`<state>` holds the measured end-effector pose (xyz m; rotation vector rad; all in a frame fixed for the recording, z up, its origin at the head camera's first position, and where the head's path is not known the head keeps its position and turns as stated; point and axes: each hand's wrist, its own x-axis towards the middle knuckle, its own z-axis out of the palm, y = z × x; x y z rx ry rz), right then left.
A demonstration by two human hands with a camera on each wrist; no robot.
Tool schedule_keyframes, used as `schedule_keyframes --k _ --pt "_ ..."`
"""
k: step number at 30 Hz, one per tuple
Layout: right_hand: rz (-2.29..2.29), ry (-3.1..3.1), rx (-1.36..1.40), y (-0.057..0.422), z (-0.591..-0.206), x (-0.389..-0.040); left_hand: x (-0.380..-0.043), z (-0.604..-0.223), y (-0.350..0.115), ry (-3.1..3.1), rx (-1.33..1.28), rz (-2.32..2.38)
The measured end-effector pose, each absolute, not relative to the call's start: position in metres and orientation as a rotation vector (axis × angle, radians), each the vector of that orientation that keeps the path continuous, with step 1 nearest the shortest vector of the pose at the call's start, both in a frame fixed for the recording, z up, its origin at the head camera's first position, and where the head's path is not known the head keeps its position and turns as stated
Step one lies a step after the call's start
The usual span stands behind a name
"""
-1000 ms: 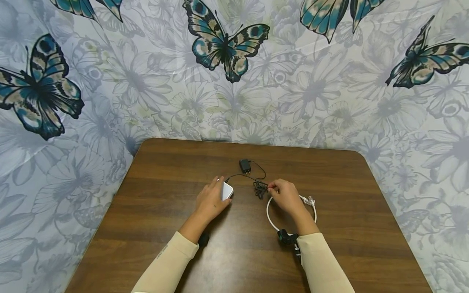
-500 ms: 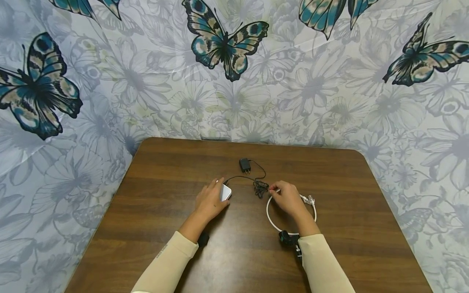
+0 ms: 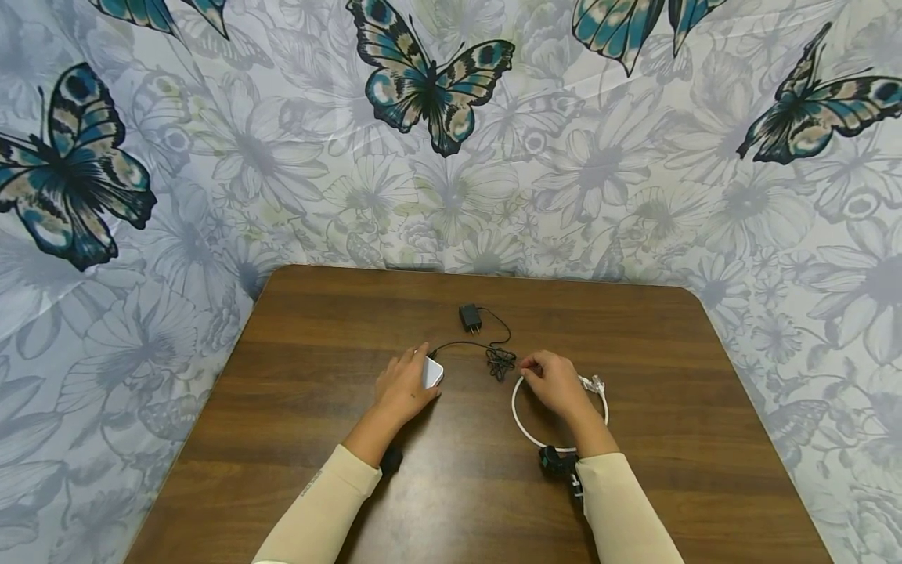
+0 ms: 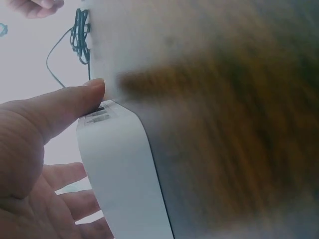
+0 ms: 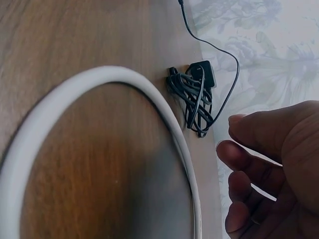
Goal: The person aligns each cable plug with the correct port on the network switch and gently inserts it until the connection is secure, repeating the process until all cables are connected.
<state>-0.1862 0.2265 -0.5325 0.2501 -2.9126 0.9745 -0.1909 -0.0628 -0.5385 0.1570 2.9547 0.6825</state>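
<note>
One black cord bundle lies on the counter, apparently released: the right hand, fingers slightly apart and empty, has edged away, while the left hand grips the white box between fingers and thumb, left of the bundle.

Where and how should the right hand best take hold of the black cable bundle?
Probably across the middle of the black cable bundle, from its right in the head view: its coils lie gathered there, and the right hand is on that side.
</note>
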Motion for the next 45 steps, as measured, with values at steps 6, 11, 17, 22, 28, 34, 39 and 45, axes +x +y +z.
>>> schedule_keyframes --k 6,11,17,22,28,34,39,45 --pt "0.964 -2.899 0.249 0.232 -0.536 -0.185 -0.192 -0.539 -0.062 2.953 0.149 0.657" --pt "0.954 -2.899 0.241 0.237 -0.538 -0.185 -0.193 -0.54 -0.062 2.951 0.154 0.631" --pt "0.919 -2.92 0.223 0.242 -0.54 -0.185 -0.191 -0.539 -0.061 2.949 0.16 0.608" --pt "0.926 -2.942 0.214 0.242 -0.54 -0.183 -0.188 -0.535 -0.06 2.951 0.185 0.634" --pt "0.951 -2.996 0.194 0.239 -0.541 -0.18 -0.186 -0.532 -0.056 2.977 0.249 0.635" --pt "0.924 -3.058 0.239 0.234 -0.544 -0.178 -0.184 -0.532 -0.054 3.015 0.262 0.625" --pt "0.83 -3.132 0.236 0.228 -0.546 -0.177 -0.183 -0.532 -0.052 3.036 0.295 0.645" --pt "0.76 -3.217 0.208 0.219 -0.543 -0.174 -0.183 -0.532 -0.05 3.045 0.323 0.658"
